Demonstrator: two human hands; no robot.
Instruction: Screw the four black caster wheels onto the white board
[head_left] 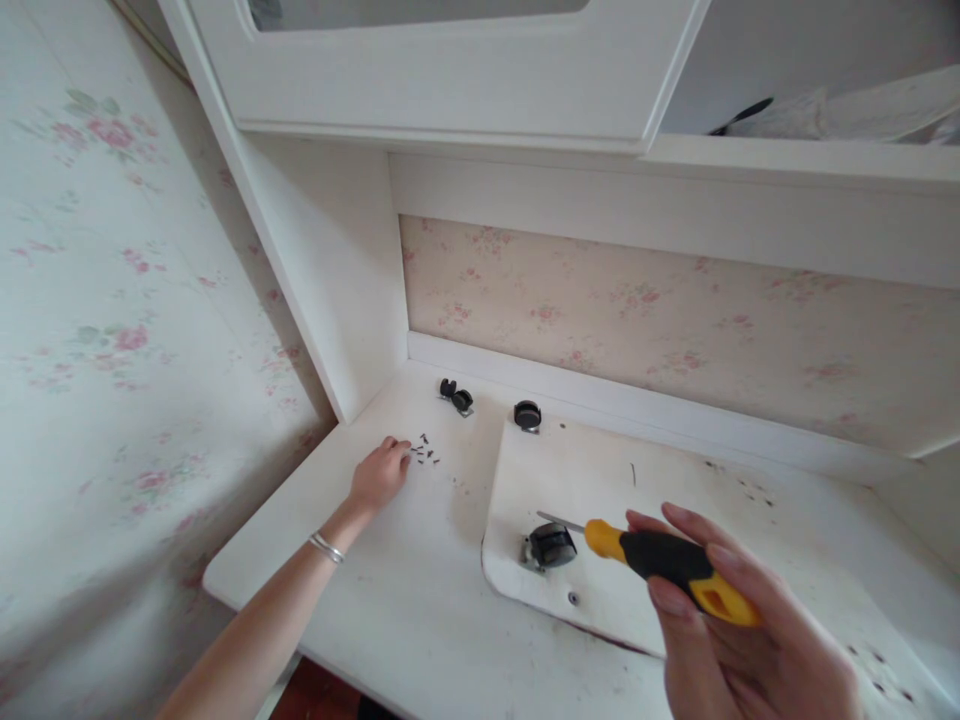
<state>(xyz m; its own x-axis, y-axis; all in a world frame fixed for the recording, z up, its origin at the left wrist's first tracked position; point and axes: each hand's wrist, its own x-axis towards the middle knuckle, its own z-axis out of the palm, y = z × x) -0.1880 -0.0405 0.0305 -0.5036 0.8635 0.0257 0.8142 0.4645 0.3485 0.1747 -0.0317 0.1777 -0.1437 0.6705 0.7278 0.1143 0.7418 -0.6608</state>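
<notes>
My right hand (750, 620) grips a yellow and black screwdriver (671, 570), its metal shaft pointing left. The tip hovers in view over a black caster wheel (551, 546) on a white board (592, 470); I cannot tell whether they touch. At the left, my left hand (382, 472) rests on the desk with its fingers drawn together beside a small scatter of screws (422, 453). Whatever is between those fingertips is too small to make out. Another caster (527, 415) stands at the board's far left corner.
Two loose casters (456, 396) lie on the white desk (427, 570) near its back. Screw holes (754, 492) mark the board's right side. A white cabinet (450, 85) overhangs the desk, and a side panel (322, 260) and papered wall (112, 330) bound the left.
</notes>
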